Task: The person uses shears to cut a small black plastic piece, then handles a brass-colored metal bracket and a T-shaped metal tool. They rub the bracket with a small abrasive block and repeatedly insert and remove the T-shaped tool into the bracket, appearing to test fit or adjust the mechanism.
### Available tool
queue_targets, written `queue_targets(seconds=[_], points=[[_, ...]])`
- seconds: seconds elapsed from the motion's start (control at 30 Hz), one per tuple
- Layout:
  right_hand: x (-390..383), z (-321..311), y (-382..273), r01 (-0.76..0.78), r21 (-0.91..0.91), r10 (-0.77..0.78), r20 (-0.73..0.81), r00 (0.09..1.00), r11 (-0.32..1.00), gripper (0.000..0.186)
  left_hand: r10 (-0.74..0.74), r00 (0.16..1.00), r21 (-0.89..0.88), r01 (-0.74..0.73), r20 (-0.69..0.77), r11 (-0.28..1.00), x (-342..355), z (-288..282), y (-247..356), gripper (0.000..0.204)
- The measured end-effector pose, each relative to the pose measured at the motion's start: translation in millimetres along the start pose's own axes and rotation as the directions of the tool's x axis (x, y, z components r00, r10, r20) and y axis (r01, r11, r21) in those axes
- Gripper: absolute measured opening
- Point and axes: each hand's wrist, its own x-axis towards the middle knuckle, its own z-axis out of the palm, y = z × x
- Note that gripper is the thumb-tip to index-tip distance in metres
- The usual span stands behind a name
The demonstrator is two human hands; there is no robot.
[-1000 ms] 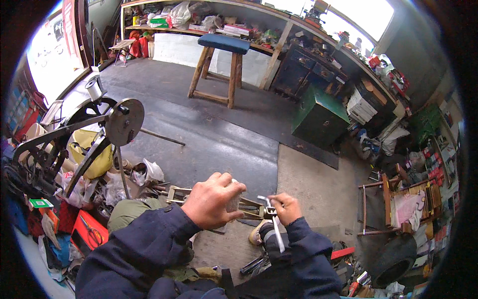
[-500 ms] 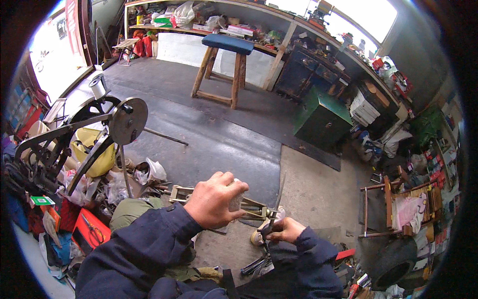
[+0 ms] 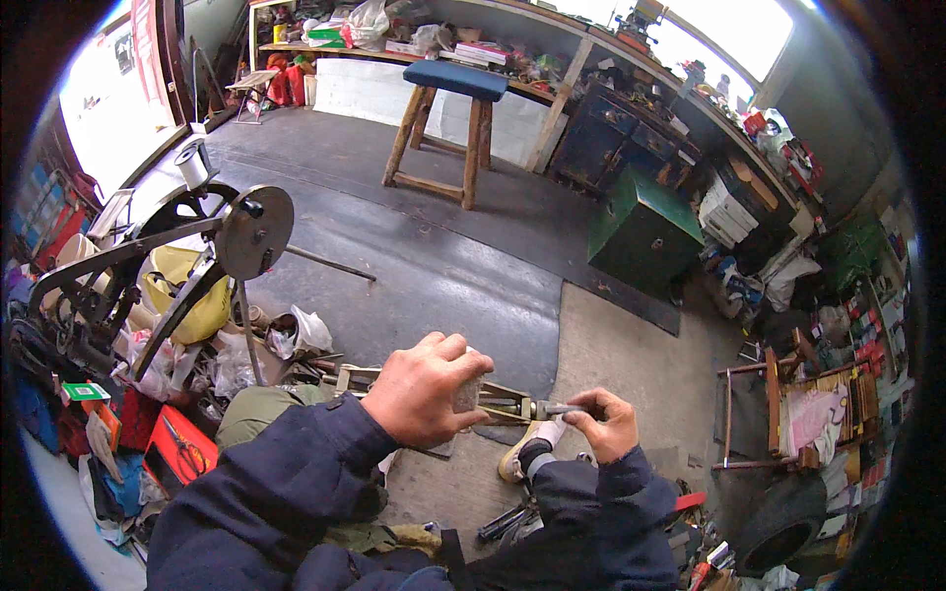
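Fingers of my left hand [image 3: 422, 389] are curled round a greyish, block-like object [image 3: 469, 392], held over a long, narrow light-coloured frame [image 3: 507, 410] with rods along it. The block's shape is mostly hidden by that hand. At the frame's right end, my right hand [image 3: 606, 424] pinches a small grey metal piece [image 3: 565, 409] lying roughly in line with the frame; whether it is attached cannot be told. Below the frame are my shoe [image 3: 516, 459] and dark-clad leg.
An iron hand-cranked machine [image 3: 254, 231] with a spool stands left, among bags and an open red box [image 3: 172, 458] holding scissors. Ahead are a blue-topped stool [image 3: 455, 79], cluttered shelving and a green chest [image 3: 643, 231]. A wooden folding chair [image 3: 808, 404] and tire stand right.
The metal piece in my right hand has swung from crosswise to nearly in line with the frame. My right hand dipped, then rose and moved rightward. My left hand moved slightly.
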Motion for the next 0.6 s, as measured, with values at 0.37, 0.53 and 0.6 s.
queue_targets(seconds=[0.37, 0.53, 0.6], points=[[44.0, 34.5, 22.1, 0.093, -0.002, -0.09, -0.252, 0.963, 0.996, 0.03, 0.025, 0.999, -0.004, -0.025, 0.029, 1.0, -0.8, -1.1, 0.0, 0.054], [47.1, 36.9, 29.5, 0.194, -0.128, -0.22, -0.243, 0.945, 0.973, 0.018, 0.022, 1.0, 0.003, -0.022, 0.009, 1.0, -1.0, 0.5, 0.9, 0.054], [46.4, 33.6, 33.5, 0.147, -0.101, -0.164, -0.195, 0.967, 0.984, 0.02, 0.009, 1.0, -0.001, -0.009, 0.003, 1.0, -1.2, 0.9, 2.5, 0.054]])
